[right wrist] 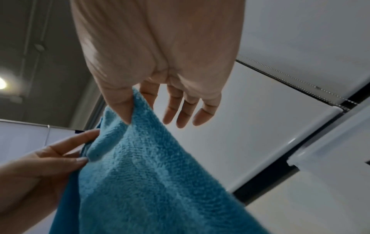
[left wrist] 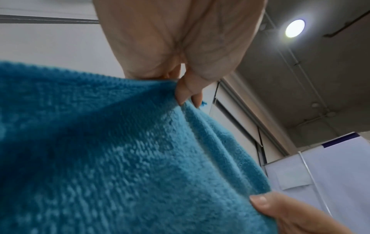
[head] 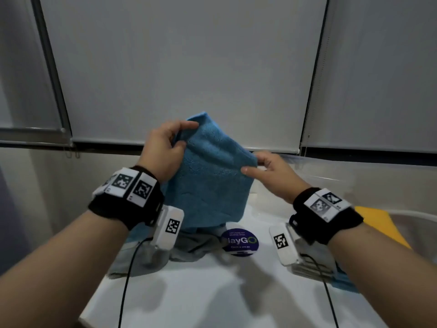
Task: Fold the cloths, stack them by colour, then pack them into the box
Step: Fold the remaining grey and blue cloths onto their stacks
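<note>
Folding in progress: blue cloth [head: 210, 176] is held up above the table [head: 212, 292], hanging at 12 o'clock from a grey cloth [head: 189, 247]. Left hand [head: 163, 150] pinches the upper edge; right hand [head: 272, 174] pinches the edge at 3 o'clock between thumb and forefinger, other fingers loose. Recommended: find both corners, draw the edge taut and level, then lower flat. Both wrists are raised, left higher than right.

Held aloft at centre frame: blue cloth [head: 210, 176], pinched at its upper edge by left hand [head: 165, 150] and right hand [head: 272, 172]. Below, on white table [head: 212, 292], grey cloth [head: 186, 247] and round purple sticker [head: 240, 242]. Yellow cloth [head: 380, 226] at right edge.
</note>
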Demonstrator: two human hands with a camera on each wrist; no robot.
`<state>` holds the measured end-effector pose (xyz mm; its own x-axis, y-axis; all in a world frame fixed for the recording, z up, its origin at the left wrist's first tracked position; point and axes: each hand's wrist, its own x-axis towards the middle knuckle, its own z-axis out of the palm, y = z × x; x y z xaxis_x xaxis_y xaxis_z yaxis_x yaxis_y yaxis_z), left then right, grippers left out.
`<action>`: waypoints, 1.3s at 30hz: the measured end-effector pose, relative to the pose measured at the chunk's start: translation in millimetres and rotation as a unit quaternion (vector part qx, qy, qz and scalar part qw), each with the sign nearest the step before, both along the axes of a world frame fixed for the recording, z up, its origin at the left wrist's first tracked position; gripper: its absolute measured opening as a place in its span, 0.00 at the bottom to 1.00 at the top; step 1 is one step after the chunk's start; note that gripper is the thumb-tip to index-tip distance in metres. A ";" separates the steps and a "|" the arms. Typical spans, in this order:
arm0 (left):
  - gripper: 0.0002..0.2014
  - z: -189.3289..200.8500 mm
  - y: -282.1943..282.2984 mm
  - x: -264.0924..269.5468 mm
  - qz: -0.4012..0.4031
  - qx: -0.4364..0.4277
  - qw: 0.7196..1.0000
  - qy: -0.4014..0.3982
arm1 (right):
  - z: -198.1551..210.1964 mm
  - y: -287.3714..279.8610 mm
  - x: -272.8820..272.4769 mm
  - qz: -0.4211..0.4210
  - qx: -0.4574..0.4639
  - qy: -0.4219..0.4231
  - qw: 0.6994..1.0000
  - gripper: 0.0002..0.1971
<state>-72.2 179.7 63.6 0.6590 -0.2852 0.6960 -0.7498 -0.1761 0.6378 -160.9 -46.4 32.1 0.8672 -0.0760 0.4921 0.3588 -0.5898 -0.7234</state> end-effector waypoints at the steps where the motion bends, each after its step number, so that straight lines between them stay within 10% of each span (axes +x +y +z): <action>1: 0.23 7.0 0.9 -6.4 -0.009 0.015 1.000 0.000 | 8.6 0.1 -10.5 0.007 0.021 -0.005 1.000 0.07; 12: 0.09 14.7 6.6 -60.0 -0.100 -0.030 0.992 0.071 | 42.2 -21.1 -98.1 0.099 0.139 0.090 0.981 0.12; 20: 0.27 5.7 29.2 -60.5 -0.106 0.018 0.992 0.070 | 42.6 -47.5 -135.2 0.102 0.109 0.180 0.972 0.17; 26: 0.22 -1.3 51.1 -42.5 -0.056 0.040 0.996 0.060 | 38.7 -59.9 -137.5 -0.012 -0.135 0.319 0.938 0.11; 39: 0.17 -27.1 55.1 21.0 0.161 0.016 0.974 0.159 | 32.0 -68.0 -79.1 -0.235 -0.029 0.191 0.953 0.07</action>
<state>-51.3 234.9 36.5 0.8990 -0.0458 0.4356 -0.4172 -0.3922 0.8198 -239.9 -114.4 64.1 0.8611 -0.4819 0.1618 -0.2378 -0.6632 -0.7096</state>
